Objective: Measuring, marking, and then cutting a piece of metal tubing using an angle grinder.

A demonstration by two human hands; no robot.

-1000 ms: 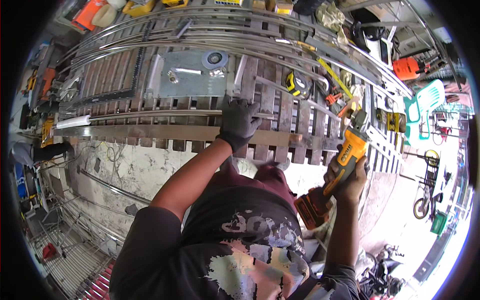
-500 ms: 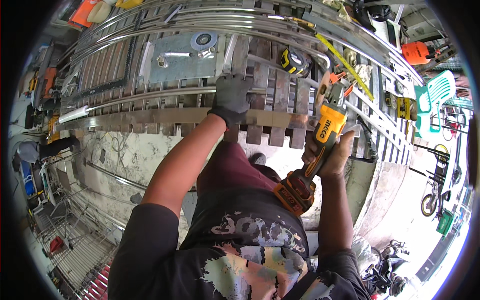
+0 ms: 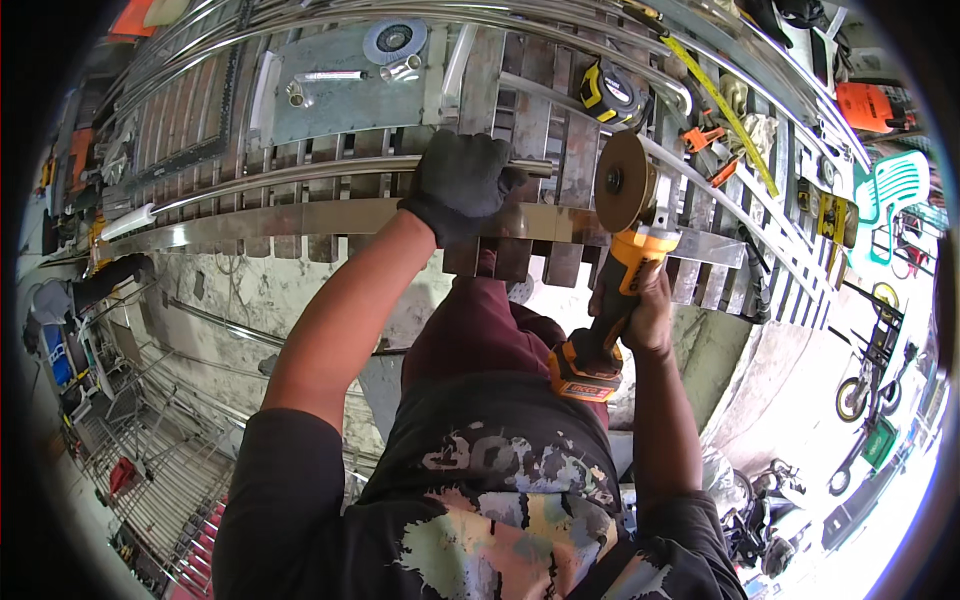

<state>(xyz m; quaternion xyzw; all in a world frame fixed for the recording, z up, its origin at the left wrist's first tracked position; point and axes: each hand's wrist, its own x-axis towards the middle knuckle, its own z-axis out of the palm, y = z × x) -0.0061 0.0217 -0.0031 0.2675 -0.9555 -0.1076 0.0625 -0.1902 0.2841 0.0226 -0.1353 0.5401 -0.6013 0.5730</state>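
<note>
Gloved left hand (image 3: 462, 188), curled over the pipe (image 3: 320, 173), which extends both sides of it — likely stiff, slick, best gripped near its end; right hand (image 3: 650, 318) wraps the grinder (image 3: 634, 268), probably heavy.

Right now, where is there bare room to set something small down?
The grey metal sheet has a bare strip between the shiny fittings and its near edge. It's crowded around the tape measure and nearby orange tool.
</note>
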